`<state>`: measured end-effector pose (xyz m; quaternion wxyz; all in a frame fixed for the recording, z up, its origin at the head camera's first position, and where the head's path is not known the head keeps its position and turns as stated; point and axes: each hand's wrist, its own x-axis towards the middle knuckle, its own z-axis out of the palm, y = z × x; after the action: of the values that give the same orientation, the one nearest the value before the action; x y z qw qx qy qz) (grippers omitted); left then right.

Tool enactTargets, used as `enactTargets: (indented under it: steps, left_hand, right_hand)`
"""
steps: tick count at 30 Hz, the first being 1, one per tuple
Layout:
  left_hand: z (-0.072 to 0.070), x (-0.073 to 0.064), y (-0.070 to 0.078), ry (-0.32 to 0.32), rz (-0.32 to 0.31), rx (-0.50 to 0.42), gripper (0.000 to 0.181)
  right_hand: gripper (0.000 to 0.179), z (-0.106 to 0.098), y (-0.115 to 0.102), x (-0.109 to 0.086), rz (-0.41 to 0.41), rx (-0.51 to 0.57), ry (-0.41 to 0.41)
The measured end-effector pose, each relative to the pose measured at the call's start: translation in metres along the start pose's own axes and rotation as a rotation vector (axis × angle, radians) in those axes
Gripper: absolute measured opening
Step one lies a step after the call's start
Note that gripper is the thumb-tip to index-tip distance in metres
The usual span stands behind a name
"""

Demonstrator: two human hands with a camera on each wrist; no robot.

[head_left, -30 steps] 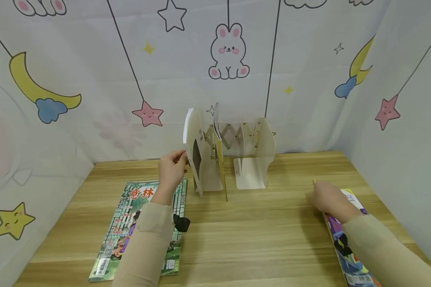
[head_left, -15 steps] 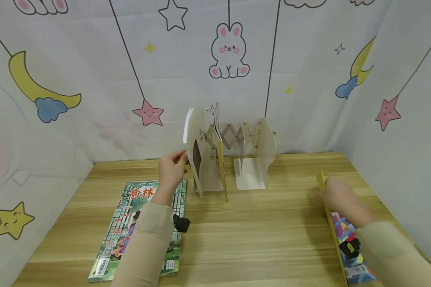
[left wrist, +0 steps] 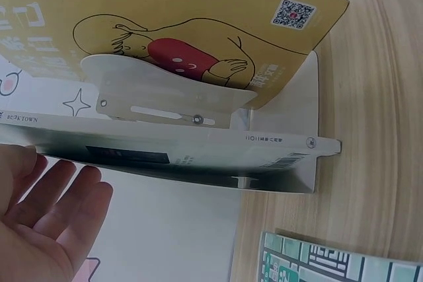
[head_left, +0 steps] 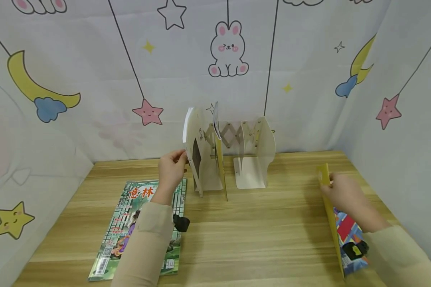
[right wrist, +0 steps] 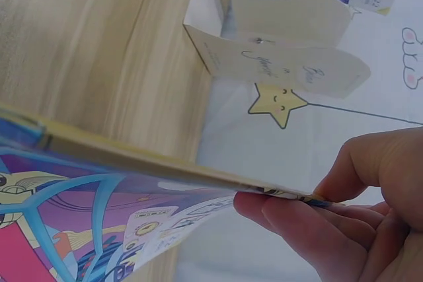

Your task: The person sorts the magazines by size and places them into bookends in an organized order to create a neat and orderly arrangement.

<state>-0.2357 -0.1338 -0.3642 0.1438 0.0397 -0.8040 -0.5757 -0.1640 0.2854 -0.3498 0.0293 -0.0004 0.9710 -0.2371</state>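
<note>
My right hand (head_left: 346,199) pinches the edge of a thin magazine (head_left: 331,227), which stands upright with a yellow back and a colourful purple-blue cover. In the right wrist view, thumb and fingers (right wrist: 297,226) meet at its far edge. My left hand (head_left: 171,169) touches the outer side of a white book (head_left: 191,139) standing in an expanding metal bookend (head_left: 251,173); its fingers (left wrist: 82,216) lie relaxed beside the book in the left wrist view. A yellow magazine (left wrist: 205,4) with a cartoon figure stands in the bookend right of the white book.
A green magazine (head_left: 109,239) lies flat on the wooden table (head_left: 258,239) under my left forearm. The bookend's right-hand plates (head_left: 265,143) stand apart from the books. A white curtain (head_left: 301,52) printed with cartoons hangs behind and at both sides.
The magazine at my right hand was lying flatter; it has been lifted and turned upright, so its yellow back now shows. My left hand has stayed at the white book.
</note>
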Motion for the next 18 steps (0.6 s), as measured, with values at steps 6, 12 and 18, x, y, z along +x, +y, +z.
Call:
enactTargets:
  steps: [6,12,18]
  left_hand:
    - [0.0,0.0,0.001,0.004,-0.003,0.006,0.028]
    - [0.0,0.0,0.001,0.006,-0.007,0.011,0.028]
    - [0.001,0.001,-0.001,0.008,0.003,0.005,0.027]
  right_hand:
    - [0.053,-0.003,-0.004,-0.002,-0.001,0.004,0.039]
    - [0.052,-0.005,-0.003,-0.006,-0.018,-0.003,0.09]
    - [0.049,-0.005,-0.004,-0.011,-0.041,0.009,0.162]
